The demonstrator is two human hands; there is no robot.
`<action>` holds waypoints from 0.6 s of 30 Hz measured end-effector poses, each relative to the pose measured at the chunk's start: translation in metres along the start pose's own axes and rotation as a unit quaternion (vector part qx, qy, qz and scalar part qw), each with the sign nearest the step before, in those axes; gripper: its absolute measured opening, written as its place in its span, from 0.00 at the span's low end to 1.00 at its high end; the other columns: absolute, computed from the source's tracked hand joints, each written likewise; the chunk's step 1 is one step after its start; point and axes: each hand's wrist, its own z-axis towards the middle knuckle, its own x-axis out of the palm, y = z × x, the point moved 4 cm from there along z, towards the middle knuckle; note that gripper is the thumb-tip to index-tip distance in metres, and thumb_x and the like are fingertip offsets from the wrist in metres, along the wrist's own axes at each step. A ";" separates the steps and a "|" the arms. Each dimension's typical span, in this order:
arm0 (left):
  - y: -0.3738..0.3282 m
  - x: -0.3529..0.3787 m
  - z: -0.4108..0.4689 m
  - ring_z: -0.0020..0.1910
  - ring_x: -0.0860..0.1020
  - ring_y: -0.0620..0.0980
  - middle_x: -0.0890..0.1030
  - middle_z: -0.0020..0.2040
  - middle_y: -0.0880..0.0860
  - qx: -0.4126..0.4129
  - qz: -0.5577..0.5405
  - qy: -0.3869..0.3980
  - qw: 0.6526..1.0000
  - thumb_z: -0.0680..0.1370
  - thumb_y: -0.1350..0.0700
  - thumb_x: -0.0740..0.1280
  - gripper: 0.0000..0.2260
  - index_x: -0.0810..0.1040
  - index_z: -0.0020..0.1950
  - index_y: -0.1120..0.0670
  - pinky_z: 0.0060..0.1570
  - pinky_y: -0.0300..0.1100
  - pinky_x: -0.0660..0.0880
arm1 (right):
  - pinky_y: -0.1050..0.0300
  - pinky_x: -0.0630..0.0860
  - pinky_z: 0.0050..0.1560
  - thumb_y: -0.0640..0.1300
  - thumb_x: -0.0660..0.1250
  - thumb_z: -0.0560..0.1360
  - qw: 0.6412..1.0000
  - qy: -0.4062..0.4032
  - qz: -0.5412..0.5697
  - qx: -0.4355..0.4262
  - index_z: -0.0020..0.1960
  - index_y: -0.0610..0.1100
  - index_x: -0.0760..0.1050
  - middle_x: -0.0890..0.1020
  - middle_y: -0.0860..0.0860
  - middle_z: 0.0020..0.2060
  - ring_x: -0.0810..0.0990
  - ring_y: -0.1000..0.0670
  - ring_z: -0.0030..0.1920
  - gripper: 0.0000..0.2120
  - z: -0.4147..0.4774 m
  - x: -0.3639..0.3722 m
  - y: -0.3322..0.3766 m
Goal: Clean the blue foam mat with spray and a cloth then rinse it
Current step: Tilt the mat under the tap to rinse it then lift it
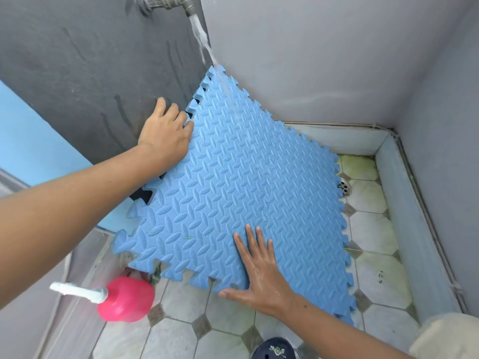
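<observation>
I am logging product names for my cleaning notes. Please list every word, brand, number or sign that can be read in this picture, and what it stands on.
No text in this picture can be read.
On the pink bottle: no label shows on the side in view.
On the blue foam mat: only a raised pattern, no words.
On the dark blue thing at the bottom edge: a small emblem, too blurred to read.

No legible txt, labels or nos. anywhere
</observation>
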 end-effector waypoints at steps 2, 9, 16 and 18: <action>0.000 0.000 0.000 0.63 0.70 0.59 0.76 0.62 0.55 0.001 0.004 -0.002 1.000 0.85 0.51 0.47 0.20 0.71 0.69 0.56 0.70 0.60 0.58 | 0.33 0.31 0.76 0.79 0.62 0.69 0.999 -0.002 -0.030 -0.022 0.83 0.53 0.33 0.30 0.48 0.81 0.26 0.41 0.79 0.58 -0.004 0.008 0.012; -0.005 -0.011 0.001 0.71 0.65 0.60 0.71 0.70 0.57 -0.002 0.034 0.048 0.998 0.84 0.51 0.47 0.23 0.64 0.76 0.56 0.73 0.64 0.55 | 0.27 0.38 0.76 0.43 0.59 0.77 0.998 -0.043 -0.039 -0.007 0.82 0.53 0.30 0.30 0.45 0.81 0.28 0.37 0.79 0.45 -0.002 0.024 0.015; 0.021 -0.070 0.011 0.53 0.75 0.54 0.77 0.55 0.53 -0.059 -0.169 -0.084 0.980 0.83 0.50 0.55 0.14 0.76 0.57 0.55 0.48 0.49 0.73 | 0.39 0.43 0.75 0.46 0.57 0.66 0.995 -0.097 -0.019 -0.016 0.84 0.49 0.41 0.41 0.43 0.83 0.41 0.35 0.81 0.49 0.003 0.034 0.013; 0.039 -0.102 0.012 0.48 0.75 0.54 0.78 0.50 0.53 -0.084 -0.251 -0.240 0.934 0.82 0.50 0.54 0.15 0.77 0.53 0.56 0.42 0.49 0.73 | 0.41 0.47 0.73 0.51 0.64 0.66 0.995 -0.086 -0.042 -0.016 0.85 0.48 0.45 0.46 0.41 0.83 0.47 0.33 0.80 0.51 0.007 0.040 0.009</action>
